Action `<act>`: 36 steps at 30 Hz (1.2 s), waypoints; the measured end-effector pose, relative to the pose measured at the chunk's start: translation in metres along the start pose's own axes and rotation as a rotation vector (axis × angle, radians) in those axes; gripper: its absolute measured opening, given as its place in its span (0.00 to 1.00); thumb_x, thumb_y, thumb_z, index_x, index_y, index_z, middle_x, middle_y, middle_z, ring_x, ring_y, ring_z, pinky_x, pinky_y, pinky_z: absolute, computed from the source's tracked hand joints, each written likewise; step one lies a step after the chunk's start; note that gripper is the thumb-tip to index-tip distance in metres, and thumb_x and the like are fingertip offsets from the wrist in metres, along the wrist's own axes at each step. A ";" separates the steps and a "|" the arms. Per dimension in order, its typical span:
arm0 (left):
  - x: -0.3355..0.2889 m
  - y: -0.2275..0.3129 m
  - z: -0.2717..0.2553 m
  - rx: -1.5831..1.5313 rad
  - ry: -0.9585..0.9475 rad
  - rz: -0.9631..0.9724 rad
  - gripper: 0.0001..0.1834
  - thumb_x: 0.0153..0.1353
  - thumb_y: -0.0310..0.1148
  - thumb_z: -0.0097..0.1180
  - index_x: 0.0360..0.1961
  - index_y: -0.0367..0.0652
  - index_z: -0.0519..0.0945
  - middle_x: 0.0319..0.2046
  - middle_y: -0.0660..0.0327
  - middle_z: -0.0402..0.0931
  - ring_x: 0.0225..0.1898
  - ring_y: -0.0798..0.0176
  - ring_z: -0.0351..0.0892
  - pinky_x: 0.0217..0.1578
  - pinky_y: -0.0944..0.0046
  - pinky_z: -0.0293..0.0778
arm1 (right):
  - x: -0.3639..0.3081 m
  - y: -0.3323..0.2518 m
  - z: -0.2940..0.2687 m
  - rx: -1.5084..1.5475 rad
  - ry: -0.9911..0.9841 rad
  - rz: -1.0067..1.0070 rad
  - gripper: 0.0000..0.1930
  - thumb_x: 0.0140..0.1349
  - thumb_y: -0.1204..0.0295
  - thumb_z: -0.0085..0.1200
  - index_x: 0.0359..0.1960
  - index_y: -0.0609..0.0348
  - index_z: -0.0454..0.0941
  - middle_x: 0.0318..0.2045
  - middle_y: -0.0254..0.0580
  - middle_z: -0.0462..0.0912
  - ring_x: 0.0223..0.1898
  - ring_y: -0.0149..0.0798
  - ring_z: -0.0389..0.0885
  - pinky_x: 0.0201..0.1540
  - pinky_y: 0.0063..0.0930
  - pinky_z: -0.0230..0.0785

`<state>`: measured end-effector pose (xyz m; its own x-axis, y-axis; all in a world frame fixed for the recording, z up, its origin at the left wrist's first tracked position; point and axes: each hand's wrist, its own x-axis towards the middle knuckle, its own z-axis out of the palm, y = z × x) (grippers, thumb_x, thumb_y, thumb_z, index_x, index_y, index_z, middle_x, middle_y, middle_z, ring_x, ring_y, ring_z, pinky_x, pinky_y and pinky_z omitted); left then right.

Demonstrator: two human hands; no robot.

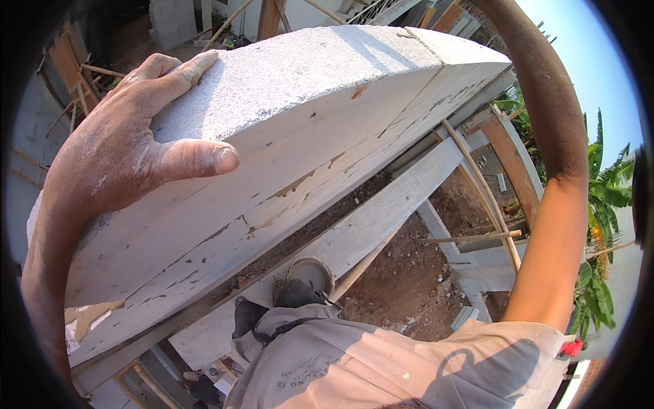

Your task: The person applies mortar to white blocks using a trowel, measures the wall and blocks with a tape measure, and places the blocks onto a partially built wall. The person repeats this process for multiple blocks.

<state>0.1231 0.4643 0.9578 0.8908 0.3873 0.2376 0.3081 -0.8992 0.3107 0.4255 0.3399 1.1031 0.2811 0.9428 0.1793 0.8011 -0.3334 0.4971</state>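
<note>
My dust-covered left hand (136,129) lies over the top edge of a pale aerated-concrete block wall (293,71). Its fingers stretch along the rough top and the thumb is spread apart over the near face. Raised at the right, my right arm (555,136) runs out of the picture at the top, so the right hand is hidden. Thin joints cross the wall, with mortar smears (296,185) along one of them. Below, a round bucket (311,273) stands by my feet on a long grey plank (381,221).
The plank runs beside the wall, high above reddish earth (402,286). Bamboo poles (484,194) and wooden boards (514,163) stand to the right. Lower block walls (477,269) lie below. Banana leaves (603,293) show at the far right, timber (68,65) at the left.
</note>
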 end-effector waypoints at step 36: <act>-0.287 -0.083 0.090 -0.479 0.866 -0.538 0.12 0.60 0.24 0.60 0.45 0.35 0.84 0.42 0.53 0.82 0.42 0.61 0.82 0.44 0.64 0.76 | 0.016 -0.373 -0.193 0.326 0.209 -0.794 0.13 0.63 0.70 0.50 0.46 0.56 0.82 0.32 0.42 0.84 0.30 0.39 0.80 0.34 0.34 0.71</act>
<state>-0.1285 0.4094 0.7810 0.0911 0.8795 0.4672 0.2557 -0.4741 0.8426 0.0289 0.4781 1.0846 -0.4990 0.8651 0.0513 0.8387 0.4672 0.2799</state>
